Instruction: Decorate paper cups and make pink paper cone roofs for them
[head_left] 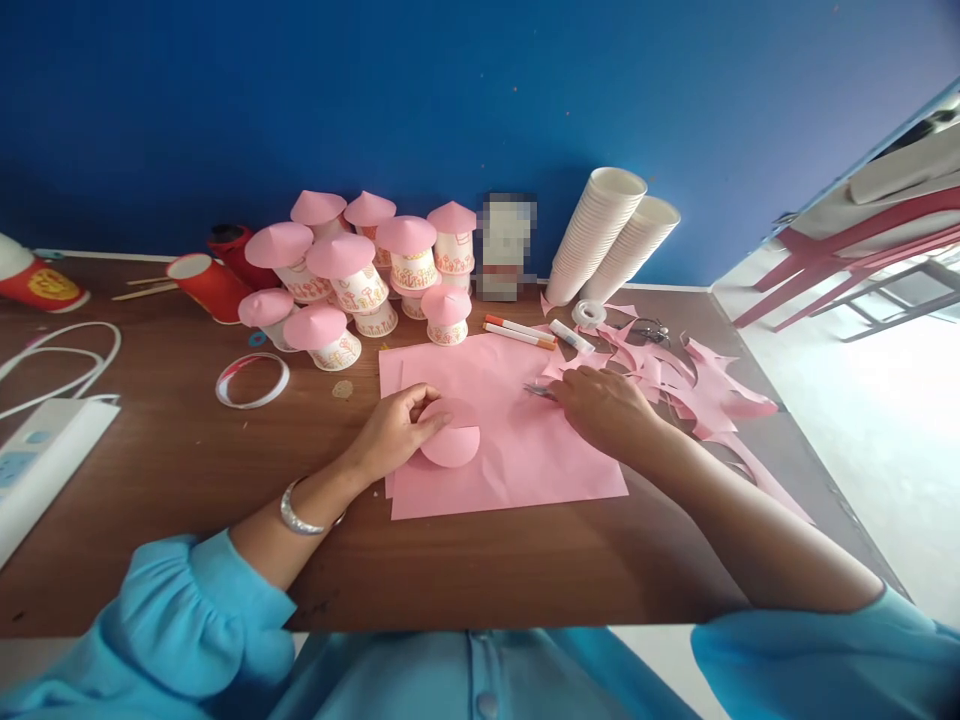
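My left hand [394, 428] is closed on a pink paper disc [452, 438] that rests on a stack of pink paper sheets [517, 450] on the brown table [187, 470]. My right hand [600, 405] lies on the sheets' right edge, fingers curled over a metal tool, probably scissors [538, 390], whose tip pokes out to the left. Behind the sheets stand several paper cups with pink cone lids [352, 270].
Two stacks of white cups [611, 235] lean at the back. Markers [519, 331], a tape roll [589, 313] and pink paper scraps [697, 385] lie right. A cut cup ring [253, 380], red cups [210, 285] and a white power strip [37, 460] sit left.
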